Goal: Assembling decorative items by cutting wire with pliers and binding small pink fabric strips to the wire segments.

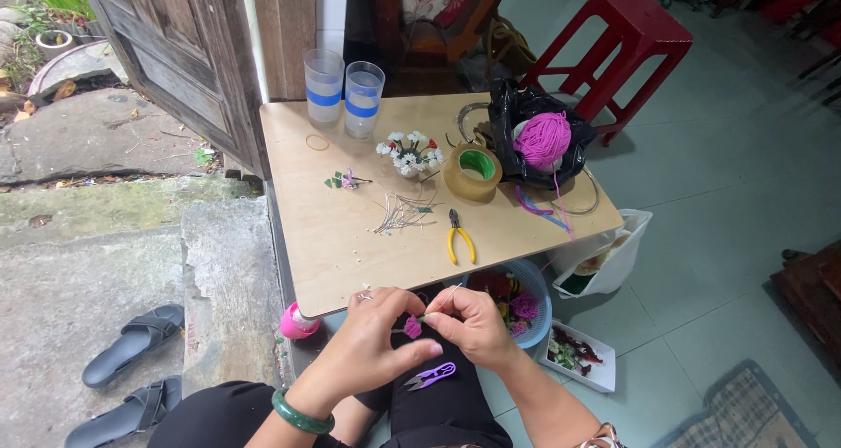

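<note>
Pinching a thin wire [448, 298] between fingertips, the right hand [473, 325] keeps it slanting up and far-right; its low end meets the pink flower [412, 327] gripped by the left hand [372, 343], below the surface's [350, 238] near edge.

Low table [333, 255]: pale tan plywood top.
Two tumblers [343, 94]: clear, each with a blue band.
Yarn ball [542, 139]: magenta-pink, in a black plastic bag [512, 106].
Tape roll [473, 171]: brown, green core.
Pliers [460, 238]: yellow handles, dark head.
Small flower cluster [410, 152]: white blossoms, some red, green leaves.
Thread snips [431, 376]: purple, on black trousers.
Small flower [412, 327] between the left hand [372, 338] and right hand [469, 324]: pink-purple.
Bangle [300, 417] on left wrist: green.
Stool [618, 45]: red.
Basket [536, 295]: blue, with red, yellow and pink contents.
Sandals [131, 369]: black.
Floor tiles: pale green-grey.
</note>
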